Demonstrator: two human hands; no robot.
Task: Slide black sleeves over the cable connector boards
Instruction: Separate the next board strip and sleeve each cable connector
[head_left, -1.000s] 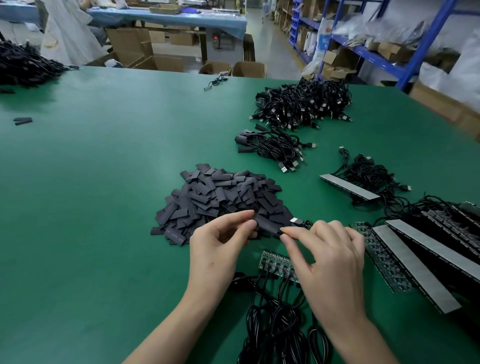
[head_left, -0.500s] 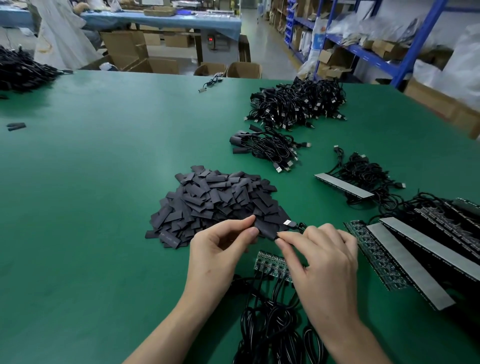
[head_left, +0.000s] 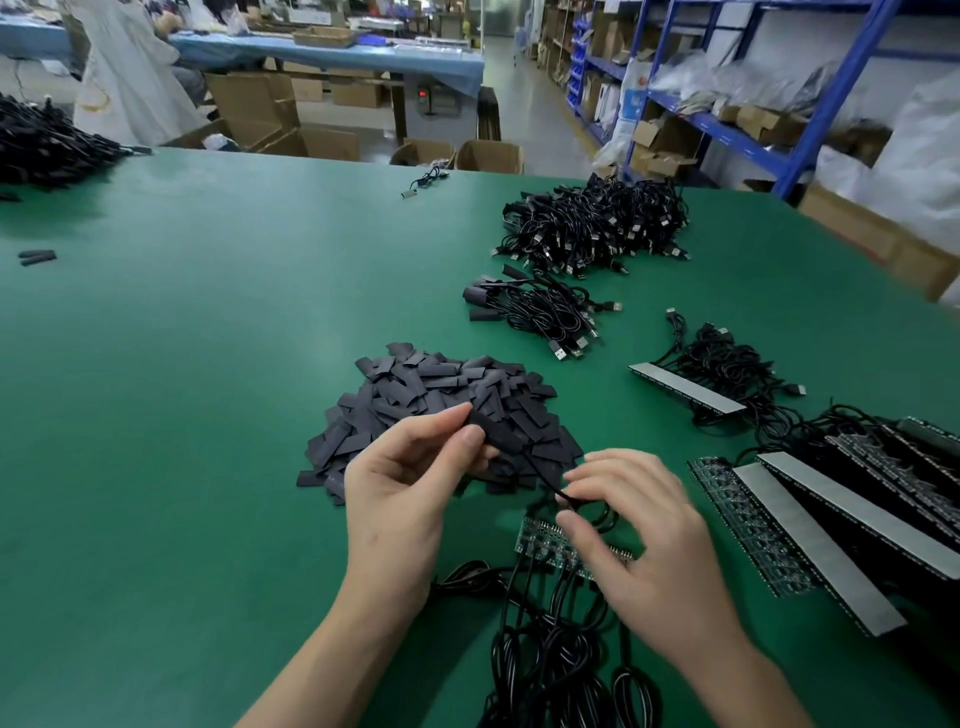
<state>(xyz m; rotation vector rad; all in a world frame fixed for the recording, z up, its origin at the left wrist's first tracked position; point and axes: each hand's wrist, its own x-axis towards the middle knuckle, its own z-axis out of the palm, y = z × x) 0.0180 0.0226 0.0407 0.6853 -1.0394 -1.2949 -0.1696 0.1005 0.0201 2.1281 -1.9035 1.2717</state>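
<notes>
My left hand (head_left: 410, 488) pinches a black sleeve (head_left: 501, 434) between thumb and fingers, just above the near edge of the heap of loose black sleeves (head_left: 436, 405). A thin black cable (head_left: 543, 480) runs from that sleeve down to my right hand (head_left: 639, 540), whose fingertips pinch it. The board inside the sleeve is hidden. Under my right hand lies a panel of joined connector boards (head_left: 540, 540) with black cables (head_left: 550, 649) trailing toward me.
Sleeved cables lie in a small bundle (head_left: 540, 312) and a large pile (head_left: 597, 223) farther back. Board strips with grey backing (head_left: 831, 519) and cables fill the right side. Another black pile (head_left: 41, 145) sits at far left. The green table (head_left: 182, 364) spreads left.
The sleeve now covers the board's metal tip that showed earlier. My left hand has lifted it slightly, and my right hand has slid back down along the cable.
</notes>
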